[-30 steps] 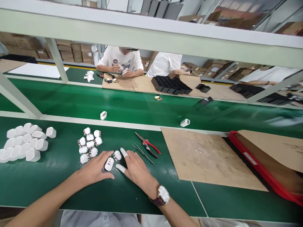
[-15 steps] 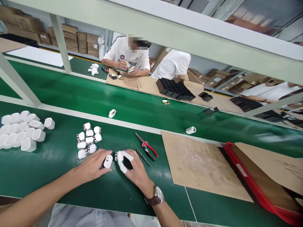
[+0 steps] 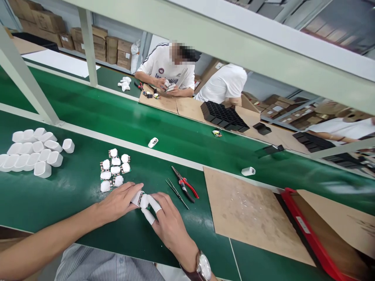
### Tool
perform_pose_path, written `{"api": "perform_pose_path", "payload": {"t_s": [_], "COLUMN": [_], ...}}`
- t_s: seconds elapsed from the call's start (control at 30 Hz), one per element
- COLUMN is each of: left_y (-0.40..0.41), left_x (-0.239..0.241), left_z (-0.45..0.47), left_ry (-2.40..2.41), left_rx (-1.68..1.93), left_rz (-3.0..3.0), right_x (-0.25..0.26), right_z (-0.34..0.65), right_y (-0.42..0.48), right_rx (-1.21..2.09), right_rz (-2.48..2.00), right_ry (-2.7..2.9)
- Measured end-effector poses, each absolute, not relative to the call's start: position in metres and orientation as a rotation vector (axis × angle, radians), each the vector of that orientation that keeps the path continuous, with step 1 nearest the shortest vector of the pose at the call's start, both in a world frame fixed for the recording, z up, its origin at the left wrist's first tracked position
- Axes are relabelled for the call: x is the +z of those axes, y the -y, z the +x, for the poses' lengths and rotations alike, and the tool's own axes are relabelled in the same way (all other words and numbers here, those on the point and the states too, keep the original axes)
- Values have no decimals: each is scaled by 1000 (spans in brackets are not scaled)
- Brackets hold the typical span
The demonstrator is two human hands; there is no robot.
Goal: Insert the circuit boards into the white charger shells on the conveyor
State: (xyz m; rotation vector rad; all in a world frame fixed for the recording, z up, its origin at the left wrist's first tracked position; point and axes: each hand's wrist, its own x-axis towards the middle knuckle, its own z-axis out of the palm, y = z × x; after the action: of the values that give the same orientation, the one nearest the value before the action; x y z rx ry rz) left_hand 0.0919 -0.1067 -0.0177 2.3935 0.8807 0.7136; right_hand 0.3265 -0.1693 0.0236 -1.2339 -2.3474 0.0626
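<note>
Near the front edge of the worktop (image 3: 149, 168), between the two hands: a small white-topped circuit assembly (image 3: 144, 201), just to the right of a white plastic housing (image 3: 136, 198) and close up at its mouth, with mere contact or slight entry impossible to tell apart. Pinched from the right between thumb and forefinger of the right hand (image 3: 172, 226), both tips sheathed in white finger cots (image 3: 154, 203); nearer to that hand, so, than to the left hand (image 3: 120, 201), closed around the housing from the left, fingers on the far side and thumb on the near side. Open end of the housing turned toward the right hand, long axis lying roughly crosswise, from one hand to the other, rather than upright. Smooth and pale on the housing; lumpy and white on top of the assembly, with small dark and green parts showing, partly hidden by the finger cots. Beyond the left hand, a tight group of similar assemblies (image 3: 115, 169); beyond the right hand, slim tweezers (image 3: 177, 194) beside red-and-black pliers (image 3: 185, 185). Past the pale rail (image 3: 117, 142), on the green belt (image 3: 125, 119), another white unit (image 3: 152, 142), lying alone.
</note>
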Motion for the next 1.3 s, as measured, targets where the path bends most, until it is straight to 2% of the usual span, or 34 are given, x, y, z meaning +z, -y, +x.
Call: {"api": "perform_pose_path", "payload": {"t_s": [0.37, 0.63, 0.83, 1.2, 1.3], "left_y": [109, 109, 107, 106, 106], "left_x": [-21, -28, -29, -29, -27], "left_z": [93, 91, 88, 87, 87], "left_ry": [-830, -875, -840, -885, -875], "left_rx": [668, 569, 580, 491, 500], "left_rz": [2364, 2145, 2127, 2143, 2147], "right_x": [37, 23, 19, 21, 22], "right_z": [322, 315, 315, 304, 310], "right_y": [164, 165, 160, 153, 149], "right_rx": [189, 139, 321, 143, 285], "right_rz": [-1253, -1185, -1241, -1263, -1240], "right_ry": [2435, 2396, 2296, 2540, 2447]}}
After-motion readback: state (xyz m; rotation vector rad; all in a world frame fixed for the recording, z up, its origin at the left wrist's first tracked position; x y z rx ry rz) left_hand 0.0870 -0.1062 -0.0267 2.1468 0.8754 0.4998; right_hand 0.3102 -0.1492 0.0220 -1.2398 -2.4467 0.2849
